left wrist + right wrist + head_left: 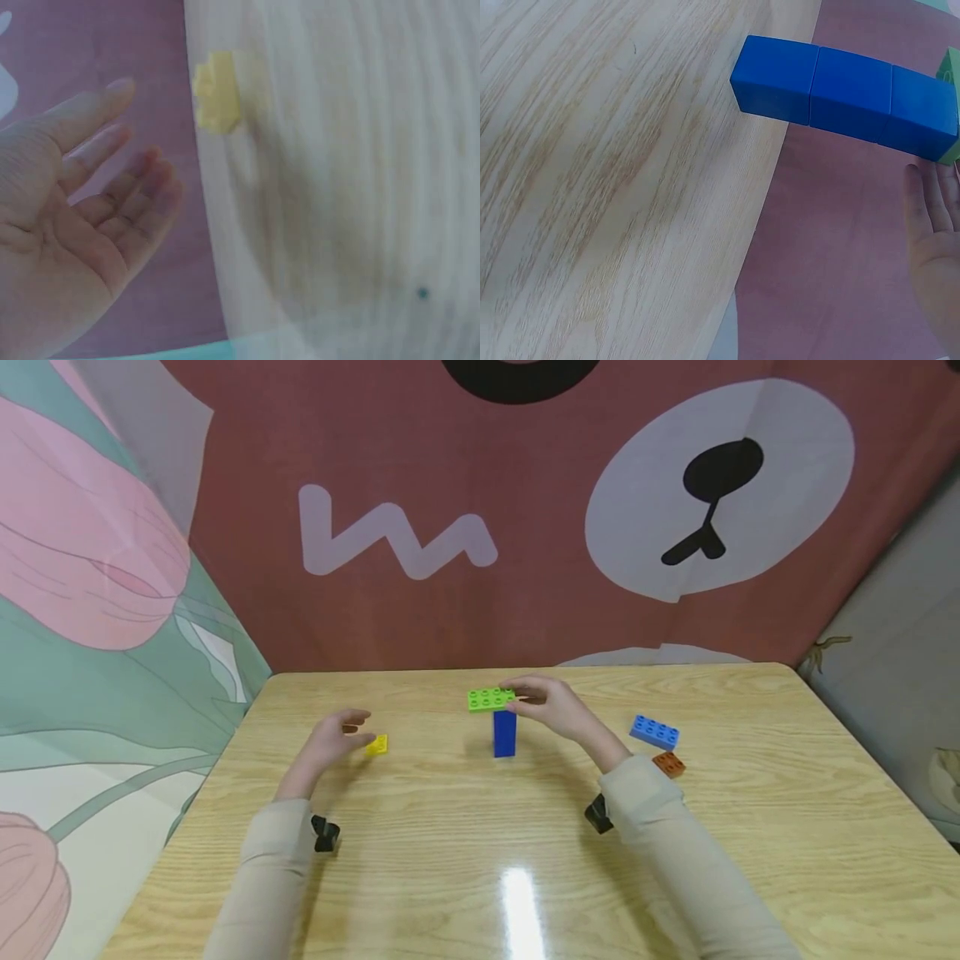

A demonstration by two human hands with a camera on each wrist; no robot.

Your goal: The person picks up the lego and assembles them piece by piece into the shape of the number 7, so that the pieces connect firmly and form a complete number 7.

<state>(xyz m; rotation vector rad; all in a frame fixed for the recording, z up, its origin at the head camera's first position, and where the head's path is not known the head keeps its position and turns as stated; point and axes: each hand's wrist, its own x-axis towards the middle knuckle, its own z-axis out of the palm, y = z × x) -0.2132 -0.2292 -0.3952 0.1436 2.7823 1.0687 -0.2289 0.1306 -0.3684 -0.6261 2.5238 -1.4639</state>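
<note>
Several blue bricks, at least three in the right wrist view, form an upright tower (505,735) in the middle of the table. Across its top lies a bright green brick (487,699), jutting out to the left. My right hand (553,705) pinches the green brick at its right end, thumb in front and fingers behind. At the left, my left hand (332,747) hovers with loosely bent fingers and holds nothing. Just past its thumb sits a small yellow brick (381,744); in the left wrist view that yellow brick (217,94) stands apart from the fingers.
A lighter blue brick (655,732) lies on the right side of the wooden table (450,860). An orange-brown brick (669,764) sits close by it, beside the right sleeve. Behind the table's far edge hangs a printed red cloth (375,618).
</note>
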